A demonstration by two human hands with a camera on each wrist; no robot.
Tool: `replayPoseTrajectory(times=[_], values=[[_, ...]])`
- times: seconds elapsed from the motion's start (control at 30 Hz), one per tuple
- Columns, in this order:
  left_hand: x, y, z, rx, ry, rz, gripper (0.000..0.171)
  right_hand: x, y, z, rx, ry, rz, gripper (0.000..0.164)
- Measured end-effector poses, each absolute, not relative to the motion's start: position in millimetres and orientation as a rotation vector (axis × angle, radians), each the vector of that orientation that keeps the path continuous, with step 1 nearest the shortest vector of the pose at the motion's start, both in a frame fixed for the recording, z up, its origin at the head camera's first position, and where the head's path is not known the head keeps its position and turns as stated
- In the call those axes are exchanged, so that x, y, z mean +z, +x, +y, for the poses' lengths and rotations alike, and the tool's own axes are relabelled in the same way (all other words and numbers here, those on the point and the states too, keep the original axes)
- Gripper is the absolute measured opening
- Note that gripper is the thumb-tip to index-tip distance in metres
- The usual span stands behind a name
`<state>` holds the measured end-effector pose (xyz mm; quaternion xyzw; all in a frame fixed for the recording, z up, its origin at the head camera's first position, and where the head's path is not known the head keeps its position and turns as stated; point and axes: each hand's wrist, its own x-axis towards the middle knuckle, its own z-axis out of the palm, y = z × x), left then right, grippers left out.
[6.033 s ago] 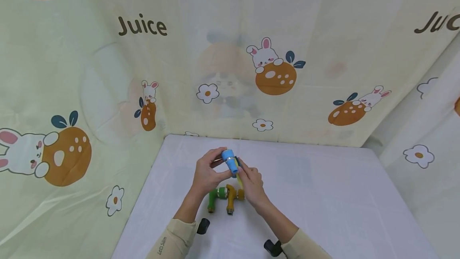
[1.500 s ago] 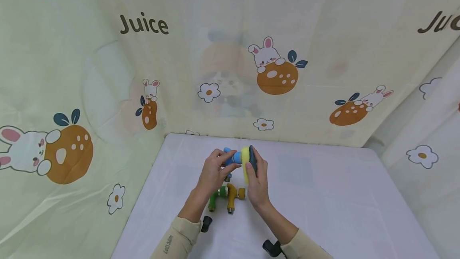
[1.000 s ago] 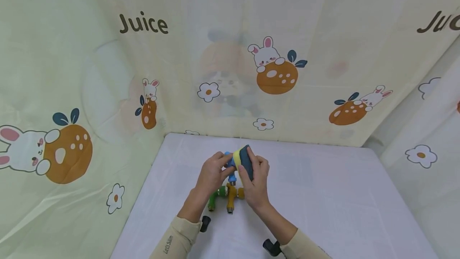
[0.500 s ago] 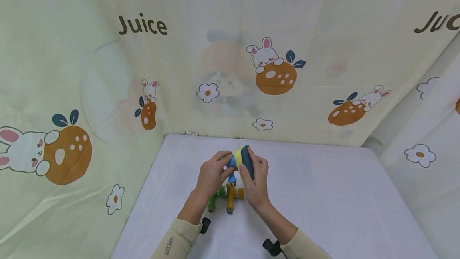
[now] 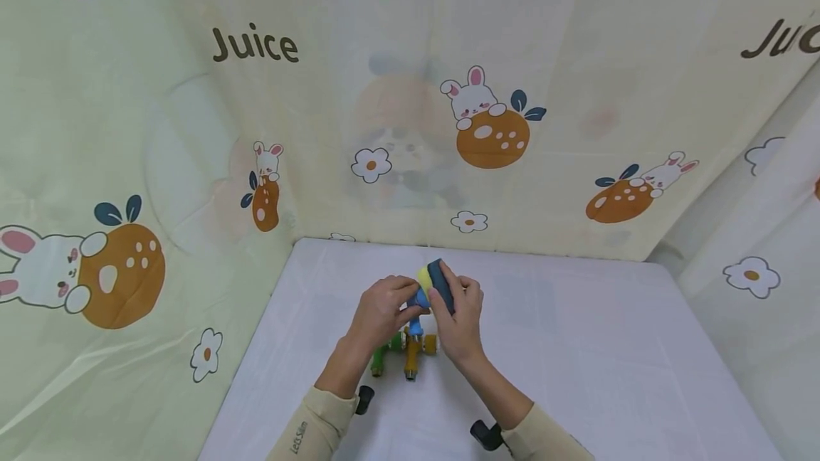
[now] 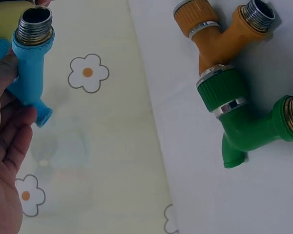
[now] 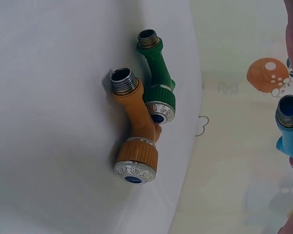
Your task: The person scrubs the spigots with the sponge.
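Observation:
My left hand grips a blue tap above the table, its metal threaded end facing the left wrist camera. My right hand holds a sponge with a yellow soft side and a dark blue-green backing. The yellow side presses against the blue tap's knob end; part of the tap is hidden behind fingers and sponge. Below the hands lie an orange tap and a green tap side by side on the table, close together, their threaded ends toward the person.
The white-covered table stretches out to the right of the hands. A printed curtain with rabbits and oranges hangs behind it and along both sides. Black wrist-worn devices sit at the sleeves.
Six seconds ago the blue tap was tilted knob-up with the sponge mostly hidden behind it. Since then the tap has turned, and the sponge has shifted and tilted over the knob end.

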<state>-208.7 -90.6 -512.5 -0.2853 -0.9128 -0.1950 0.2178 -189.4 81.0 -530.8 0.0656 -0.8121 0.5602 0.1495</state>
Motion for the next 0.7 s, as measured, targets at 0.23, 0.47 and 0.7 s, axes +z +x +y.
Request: replayPoseTrajectory(times=[0.23, 0.47, 0.7], values=[[-511.4, -209.8, -89.1, -0.544, -0.851, -2.518, 0.038, -529.9, -194.1, 83.6, 1.630, 0.152, -2.359, 0.053], [-512.6, -208.5, -87.2, -0.553, -0.875, -2.525, 0.035, -532.9, -198.7, 85.5, 1.625, 0.128, -2.379, 0.054], [-515.9, -206.8, -85.3, -0.501, -0.860, -2.554, 0.035, -535.1, -203.4, 89.9, 1.681, 0.092, -2.372, 0.056]])
